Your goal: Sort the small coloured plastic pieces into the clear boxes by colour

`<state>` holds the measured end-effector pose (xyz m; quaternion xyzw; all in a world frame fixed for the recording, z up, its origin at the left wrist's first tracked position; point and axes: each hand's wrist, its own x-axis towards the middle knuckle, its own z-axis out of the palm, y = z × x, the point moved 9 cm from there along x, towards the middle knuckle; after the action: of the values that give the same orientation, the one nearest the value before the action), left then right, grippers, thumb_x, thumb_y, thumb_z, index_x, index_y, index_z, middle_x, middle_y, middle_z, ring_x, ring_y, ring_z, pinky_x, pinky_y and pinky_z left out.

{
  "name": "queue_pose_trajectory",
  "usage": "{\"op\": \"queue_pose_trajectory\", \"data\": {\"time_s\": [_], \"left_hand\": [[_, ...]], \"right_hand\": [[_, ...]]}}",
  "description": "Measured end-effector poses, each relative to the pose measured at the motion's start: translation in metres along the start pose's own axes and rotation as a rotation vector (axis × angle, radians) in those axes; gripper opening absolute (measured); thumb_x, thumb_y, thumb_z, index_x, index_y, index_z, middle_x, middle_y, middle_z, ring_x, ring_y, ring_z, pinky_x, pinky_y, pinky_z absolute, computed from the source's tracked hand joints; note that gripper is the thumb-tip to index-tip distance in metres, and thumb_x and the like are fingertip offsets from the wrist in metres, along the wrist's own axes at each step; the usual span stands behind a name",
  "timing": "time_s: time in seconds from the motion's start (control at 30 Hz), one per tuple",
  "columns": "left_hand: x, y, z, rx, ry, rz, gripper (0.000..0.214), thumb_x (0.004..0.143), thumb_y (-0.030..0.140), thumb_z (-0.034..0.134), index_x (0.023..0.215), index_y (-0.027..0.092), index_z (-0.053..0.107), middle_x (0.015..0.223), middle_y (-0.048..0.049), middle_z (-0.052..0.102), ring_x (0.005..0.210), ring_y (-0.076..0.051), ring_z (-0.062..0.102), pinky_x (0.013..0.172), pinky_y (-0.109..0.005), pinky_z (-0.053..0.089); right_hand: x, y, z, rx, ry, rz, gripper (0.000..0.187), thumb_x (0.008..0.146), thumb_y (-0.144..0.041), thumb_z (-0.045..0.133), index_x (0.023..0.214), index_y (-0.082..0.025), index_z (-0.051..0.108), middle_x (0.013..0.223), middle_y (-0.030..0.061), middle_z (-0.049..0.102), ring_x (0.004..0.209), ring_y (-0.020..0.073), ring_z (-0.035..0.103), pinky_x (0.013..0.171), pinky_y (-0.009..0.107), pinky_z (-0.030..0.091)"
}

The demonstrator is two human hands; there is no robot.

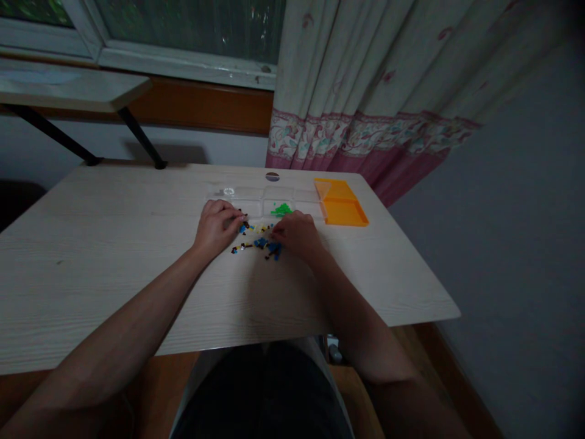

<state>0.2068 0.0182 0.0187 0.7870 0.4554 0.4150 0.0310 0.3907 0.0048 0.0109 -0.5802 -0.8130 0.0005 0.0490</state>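
L hand (218, 225): fingers curled together, tips down at left end of the scatter; can't tell if a piece is gripped. Loose small pieces (258, 241), blue/yellow/dark, lie btwn the two sets of fingertips, spread running L–R, both hands about equally near. R hand (297, 235): fingers bunched over blue bits, pinch unclear. Just beyond fingertips: clear tray (256, 196) w/ green pieces (281, 210); orange lid (342, 204) right of it.

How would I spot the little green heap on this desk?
On the pale wooden table, find the clear divided tray near the far edge, left of the orange tray. The green heap sits in one compartment, just beyond the right hand. It alone is all green; the loose pieces beside that hand are mixed blue, yellow and dark.
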Motion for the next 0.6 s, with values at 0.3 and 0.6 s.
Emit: {"op": "queue_pose_trajectory", "data": {"time_s": [0.3,0.6], "left_hand": [[-0.001,-0.024,-0.009,0.051,0.088,-0.147,0.014,0.091,0.035,0.065,0.089,0.023,0.073,0.093,-0.0054,0.061,0.100,-0.024,0.052,0.094,-0.045,0.040],[-0.004,-0.038,-0.010,0.115,0.125,-0.175,0.014,0.091,0.036,0.066,0.090,0.025,0.073,0.092,-0.0053,0.059,0.099,-0.025,0.049,0.091,-0.044,0.040]], "right_hand": [[-0.001,-0.006,0.001,-0.019,-0.022,-0.032,0.023,0.096,-0.029,0.056,0.099,-0.024,0.078,0.103,0.0087,0.071,0.106,0.0244,0.056,0.086,0.036,0.037],[-0.001,-0.006,0.002,-0.015,-0.027,-0.025,0.025,0.097,-0.029,0.054,0.100,-0.023,0.077,0.103,0.0086,0.070,0.104,0.0233,0.057,0.086,0.036,0.038]]}}
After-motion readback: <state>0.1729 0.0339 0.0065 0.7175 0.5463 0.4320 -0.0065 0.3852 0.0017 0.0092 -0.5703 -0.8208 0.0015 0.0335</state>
